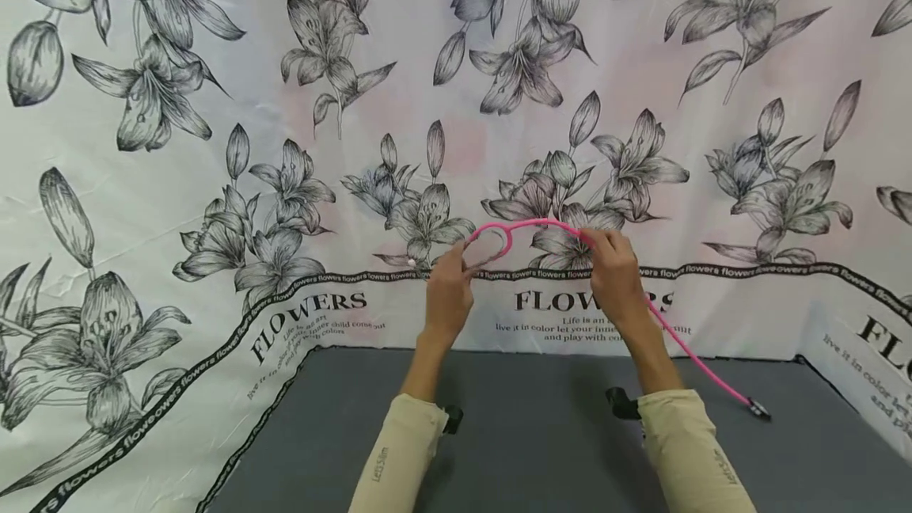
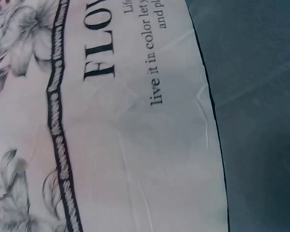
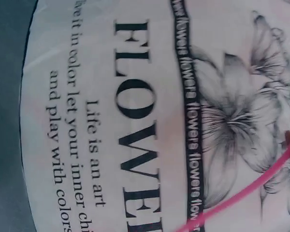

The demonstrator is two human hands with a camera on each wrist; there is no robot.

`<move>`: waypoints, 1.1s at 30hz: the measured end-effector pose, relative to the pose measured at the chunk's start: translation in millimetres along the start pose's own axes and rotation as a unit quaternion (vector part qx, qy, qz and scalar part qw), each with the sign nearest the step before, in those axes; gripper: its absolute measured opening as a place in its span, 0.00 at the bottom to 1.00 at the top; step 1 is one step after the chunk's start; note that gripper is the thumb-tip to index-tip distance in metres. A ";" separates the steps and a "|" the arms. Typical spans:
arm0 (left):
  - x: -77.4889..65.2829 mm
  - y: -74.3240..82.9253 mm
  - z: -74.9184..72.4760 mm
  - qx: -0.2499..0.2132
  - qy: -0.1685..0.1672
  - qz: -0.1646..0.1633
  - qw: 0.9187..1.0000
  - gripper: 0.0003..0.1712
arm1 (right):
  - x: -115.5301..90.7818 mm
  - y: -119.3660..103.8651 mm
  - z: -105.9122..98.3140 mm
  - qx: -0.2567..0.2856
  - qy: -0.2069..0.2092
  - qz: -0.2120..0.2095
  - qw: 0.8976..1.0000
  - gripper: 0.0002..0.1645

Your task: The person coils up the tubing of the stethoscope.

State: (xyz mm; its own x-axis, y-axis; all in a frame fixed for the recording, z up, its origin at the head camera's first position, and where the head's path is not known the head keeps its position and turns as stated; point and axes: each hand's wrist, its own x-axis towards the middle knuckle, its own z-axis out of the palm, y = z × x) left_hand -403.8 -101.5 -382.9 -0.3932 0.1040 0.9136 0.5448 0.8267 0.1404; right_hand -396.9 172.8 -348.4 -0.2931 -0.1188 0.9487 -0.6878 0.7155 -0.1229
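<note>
A pink stethoscope (image 1: pixel 541 222) is held up in front of the flowered cloth in the head view. My left hand (image 1: pixel 449 291) grips its grey ear tubes, beside the rounded pink fork; a small white ear tip (image 1: pixel 411 262) shows left of that hand. Farther along, my right hand (image 1: pixel 617 275) pinches the pink tubing. From there the tube passes behind the right wrist and slopes down to the dark, silvery chest piece (image 1: pixel 759 410) over the grey surface. The right wrist view shows a stretch of pink tube (image 3: pixel 246 188) with fingertips at the right edge.
A grey tabletop (image 1: pixel 527 434) lies below both forearms. Behind it rises a white cloth (image 1: pixel 406 323) printed with lilies, a black lettered band and FLOWERS text. Black wrist mounts (image 1: pixel 623 404) sit at the sleeve cuffs.
</note>
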 end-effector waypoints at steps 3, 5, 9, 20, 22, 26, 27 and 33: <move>10.9 -3.5 17.8 -0.017 0.069 0.045 0.996 0.30 | 3.9 11.4 15.8 0.022 0.085 -0.035 0.996 0.19; 6.2 -3.7 29.5 -0.025 0.100 0.060 0.993 0.31 | -2.8 17.4 18.3 0.034 0.113 -0.047 0.992 0.20; 5.6 -7.0 39.2 -0.031 0.158 0.062 0.985 0.30 | -4.7 23.7 22.9 0.046 0.162 -0.072 0.983 0.19; -11.4 -16.5 64.7 -0.047 0.242 0.114 0.962 0.22 | -17.3 29.9 40.8 0.051 0.240 -0.157 0.957 0.19; -12.4 -18.0 63.8 -0.051 0.237 0.110 0.964 0.22 | -18.5 29.5 39.7 0.052 0.230 -0.154 0.960 0.18; -1.6 -15.5 54.9 -0.064 0.228 0.126 0.963 0.23 | -10.8 28.4 30.1 0.064 0.227 -0.152 0.960 0.12; 2.4 -13.3 51.4 -0.065 0.226 0.130 0.963 0.24 | -8.0 27.5 25.9 0.067 0.225 -0.147 0.961 0.10; 1.7 4.0 33.0 -0.053 0.222 0.121 0.966 0.26 | -16.7 17.6 -0.3 0.052 0.151 -0.121 0.980 0.19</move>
State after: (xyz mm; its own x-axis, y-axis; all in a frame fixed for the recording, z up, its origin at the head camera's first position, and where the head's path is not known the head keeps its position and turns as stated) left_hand -426.8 -79.8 -393.4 0.0996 0.0199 0.9948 0.6627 0.7445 -0.0812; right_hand -403.9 187.6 -366.2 0.0854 -0.0563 0.9948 -0.7816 0.6154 0.1019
